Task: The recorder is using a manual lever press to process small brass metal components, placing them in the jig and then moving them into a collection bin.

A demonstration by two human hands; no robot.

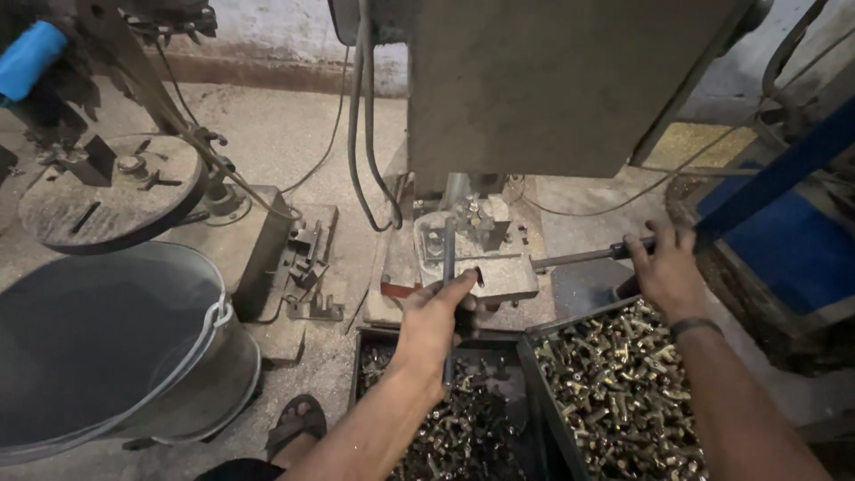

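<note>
The fingers (467,287) of the left hand (436,321) are closed around a thin metal rod (449,267) standing upright against the grey fixture block (485,258) under the press machine (552,80). The right hand (663,267) grips the dark lever handle (588,256) that sticks out from the block's right side. Below both hands, two trays (534,356) on the floor hold small brass parts (623,392); a grey bucket (116,347) stands well to the left.
</note>
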